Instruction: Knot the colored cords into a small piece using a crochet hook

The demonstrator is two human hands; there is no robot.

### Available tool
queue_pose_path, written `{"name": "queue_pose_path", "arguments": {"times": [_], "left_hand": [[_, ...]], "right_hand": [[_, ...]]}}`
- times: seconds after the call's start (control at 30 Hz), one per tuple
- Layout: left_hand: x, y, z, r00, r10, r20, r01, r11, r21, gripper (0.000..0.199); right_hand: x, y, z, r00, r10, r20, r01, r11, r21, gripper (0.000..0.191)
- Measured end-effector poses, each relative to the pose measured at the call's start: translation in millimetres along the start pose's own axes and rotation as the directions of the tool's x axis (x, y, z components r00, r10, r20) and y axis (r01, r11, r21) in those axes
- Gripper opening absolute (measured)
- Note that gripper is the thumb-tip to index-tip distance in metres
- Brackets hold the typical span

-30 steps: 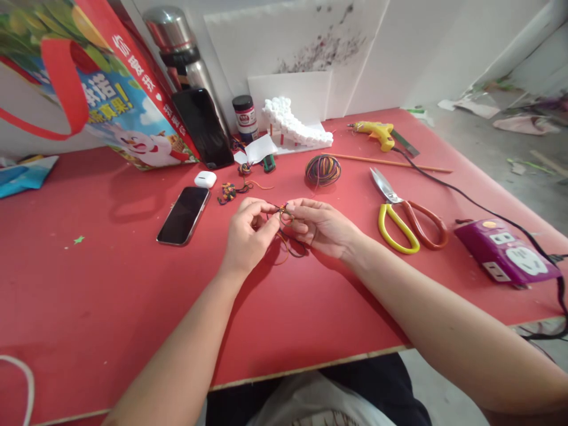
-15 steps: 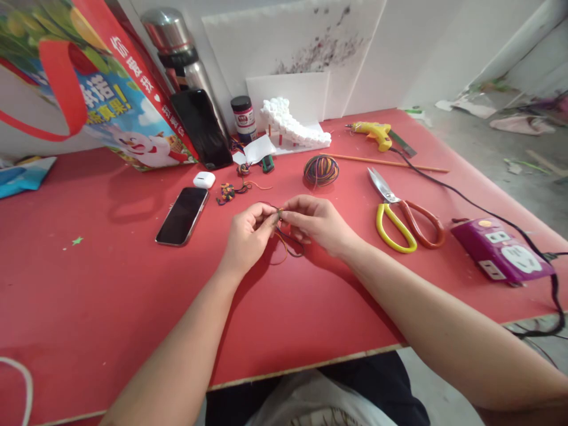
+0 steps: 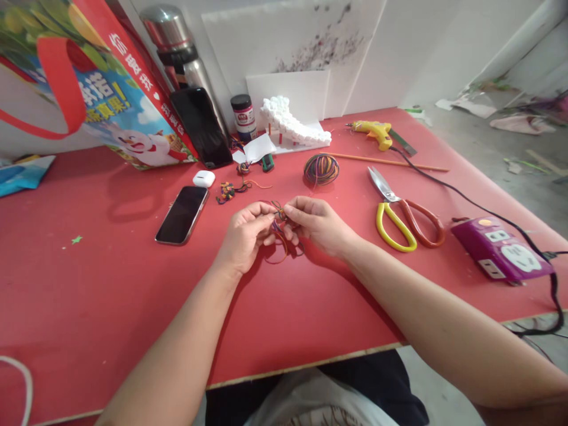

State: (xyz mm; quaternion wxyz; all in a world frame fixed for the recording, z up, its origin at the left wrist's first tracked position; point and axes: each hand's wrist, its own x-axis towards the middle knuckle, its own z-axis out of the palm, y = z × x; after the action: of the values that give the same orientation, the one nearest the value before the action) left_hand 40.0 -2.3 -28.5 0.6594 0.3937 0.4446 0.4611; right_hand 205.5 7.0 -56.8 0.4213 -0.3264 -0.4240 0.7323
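Between both hands is a small tangle of multicoloured cord [image 3: 279, 214], with loops standing up at the top and loose strands hanging below. My left hand [image 3: 251, 234] pinches it from the left with thumb and forefinger. From the right, my right hand [image 3: 315, 223] grips the same cord between thumb and fingertips. How the cord is knotted is too small to make out. Just behind the hands sits a ball of multicoloured cord [image 3: 321, 170]. A small knotted cord piece [image 3: 226, 191] lies beyond my left hand.
Right of my hands lie large scissors [image 3: 397, 219], a purple power strip [image 3: 503, 249] and a yellow glue gun [image 3: 373, 133] with its cable. A phone [image 3: 183, 215] and white earbud case [image 3: 204, 178] lie left. Behind stand a thermos [image 3: 177, 47], a jar [image 3: 244, 117] and a gift bag [image 3: 146, 136].
My fingertips have drawn slightly apart, and more of the cord tangle shows between them, with small loops now sticking up. The other things on the table stay in place.
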Motion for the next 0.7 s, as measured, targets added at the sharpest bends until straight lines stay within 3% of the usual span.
{"name": "queue_pose_path", "arguments": {"times": [0.47, 0.7], "left_hand": [[-0.9, 3.3, 4.1, 0.995, -0.019, -0.095, 0.007, 0.993, -0.121, 0.013], [-3.1, 2.7, 0.1, 1.000, -0.001, 0.004, 0.001, 1.000, 0.029, 0.018]], "right_hand": [[0.0, -0.3, -2.0, 0.998, -0.061, 0.021, 0.060, 0.998, 0.029, 0.045], [-1.7, -5.0, -1.7, 1.000, -0.019, -0.005, 0.019, 1.000, 0.005, 0.044]]}}
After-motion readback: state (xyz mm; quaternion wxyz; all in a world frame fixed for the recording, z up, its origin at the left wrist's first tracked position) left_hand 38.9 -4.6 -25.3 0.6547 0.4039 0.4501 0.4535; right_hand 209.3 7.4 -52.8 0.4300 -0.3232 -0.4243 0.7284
